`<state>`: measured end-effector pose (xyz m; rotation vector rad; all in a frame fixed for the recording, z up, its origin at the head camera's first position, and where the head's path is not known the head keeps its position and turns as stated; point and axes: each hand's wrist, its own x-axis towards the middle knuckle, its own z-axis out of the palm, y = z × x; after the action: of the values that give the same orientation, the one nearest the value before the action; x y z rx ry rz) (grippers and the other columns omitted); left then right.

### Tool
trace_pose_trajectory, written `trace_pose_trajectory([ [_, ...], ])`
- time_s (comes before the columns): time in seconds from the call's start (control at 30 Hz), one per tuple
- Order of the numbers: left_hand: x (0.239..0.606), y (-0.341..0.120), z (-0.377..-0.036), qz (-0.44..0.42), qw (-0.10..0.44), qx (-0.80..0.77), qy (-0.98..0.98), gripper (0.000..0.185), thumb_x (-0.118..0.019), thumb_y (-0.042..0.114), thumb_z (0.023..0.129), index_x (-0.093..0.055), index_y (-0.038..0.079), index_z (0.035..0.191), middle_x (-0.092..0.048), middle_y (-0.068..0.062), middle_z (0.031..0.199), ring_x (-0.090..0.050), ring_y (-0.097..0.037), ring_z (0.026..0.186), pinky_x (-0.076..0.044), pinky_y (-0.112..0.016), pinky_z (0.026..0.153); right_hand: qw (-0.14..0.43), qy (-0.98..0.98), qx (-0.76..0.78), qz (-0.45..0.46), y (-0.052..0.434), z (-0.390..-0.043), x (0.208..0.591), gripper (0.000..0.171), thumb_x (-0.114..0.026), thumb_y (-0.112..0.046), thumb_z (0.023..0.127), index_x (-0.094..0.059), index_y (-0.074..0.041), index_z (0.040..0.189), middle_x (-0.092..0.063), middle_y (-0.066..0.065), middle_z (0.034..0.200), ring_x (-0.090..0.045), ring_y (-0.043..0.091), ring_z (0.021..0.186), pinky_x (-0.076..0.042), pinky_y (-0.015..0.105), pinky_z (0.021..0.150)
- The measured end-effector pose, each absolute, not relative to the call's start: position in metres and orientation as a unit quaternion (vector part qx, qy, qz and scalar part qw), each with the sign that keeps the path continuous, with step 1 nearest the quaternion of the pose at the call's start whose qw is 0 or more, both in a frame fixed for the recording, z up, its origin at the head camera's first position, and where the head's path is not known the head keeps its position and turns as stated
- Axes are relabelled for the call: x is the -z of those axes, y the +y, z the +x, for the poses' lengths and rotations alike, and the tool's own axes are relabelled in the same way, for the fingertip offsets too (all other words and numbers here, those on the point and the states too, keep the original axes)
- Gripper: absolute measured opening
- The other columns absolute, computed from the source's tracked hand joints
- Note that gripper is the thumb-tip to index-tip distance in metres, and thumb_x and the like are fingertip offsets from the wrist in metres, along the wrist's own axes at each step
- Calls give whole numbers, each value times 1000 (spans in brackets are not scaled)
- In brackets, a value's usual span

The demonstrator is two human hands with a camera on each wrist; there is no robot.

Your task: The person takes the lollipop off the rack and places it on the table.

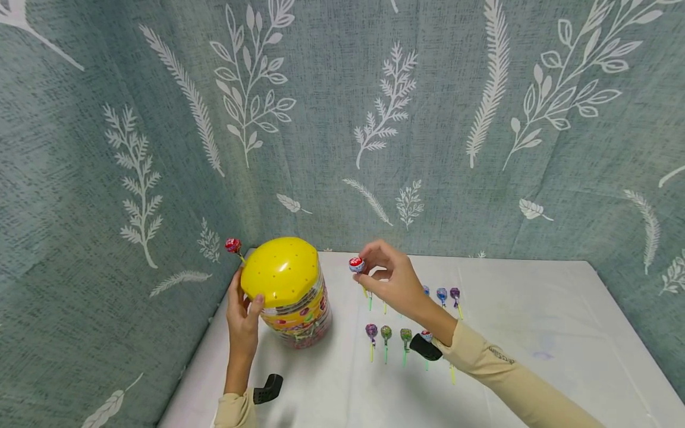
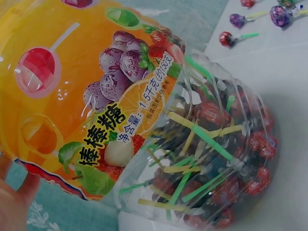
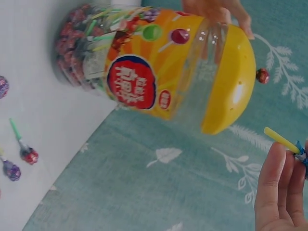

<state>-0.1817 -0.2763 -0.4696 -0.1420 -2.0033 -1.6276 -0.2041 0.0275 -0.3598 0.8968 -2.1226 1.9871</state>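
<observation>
Jar (image 1: 295, 300) with yellow lid (image 1: 280, 271) stands on table (image 1: 535, 333), full of lollipops; one lollipop (image 1: 233, 245) stuck in lid. Left hand (image 1: 243, 315) grips jar below lid. Right hand (image 1: 393, 279), raised beside jar, pinches a blue-wrapped lollipop (image 1: 357, 265). More lollipops (image 1: 386, 334) lie in rows on table.

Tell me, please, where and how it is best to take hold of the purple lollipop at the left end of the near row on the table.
Pinch the purple lollipop by its thin stick, coming from above on the near side. It lies flat, stick pointing toward the person, with neighbours close on its right.
</observation>
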Motion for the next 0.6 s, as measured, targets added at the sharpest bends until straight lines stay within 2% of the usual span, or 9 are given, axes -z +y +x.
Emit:
trace_pose_trajectory([
  [0.2,473,-277,-183,-56,279,604,-744,65,-52,13,90,-25,14,150,-31,0,150,-35,-17,131,-34,-21,98,59,-696,-654,291,45,-208,382,30,-68,9,80,-55,-1,105,-66,14,92,-61,22,81,-54,30,65],
  [0.43,472,-276,-183,-52,277,605,-745,64,-51,13,91,-26,22,150,-31,1,150,-36,-17,130,-35,-21,98,72,-695,-655,289,66,-203,394,30,-67,9,80,-54,-1,106,-65,17,93,-60,20,80,-53,29,60],
  [0.6,464,-272,-178,-46,273,605,-747,65,-51,13,91,-25,17,150,-31,-2,150,-38,-15,128,-36,-19,97,76,-698,-658,273,79,-200,399,32,-67,11,79,-53,1,106,-65,19,93,-60,21,80,-53,28,59],
])
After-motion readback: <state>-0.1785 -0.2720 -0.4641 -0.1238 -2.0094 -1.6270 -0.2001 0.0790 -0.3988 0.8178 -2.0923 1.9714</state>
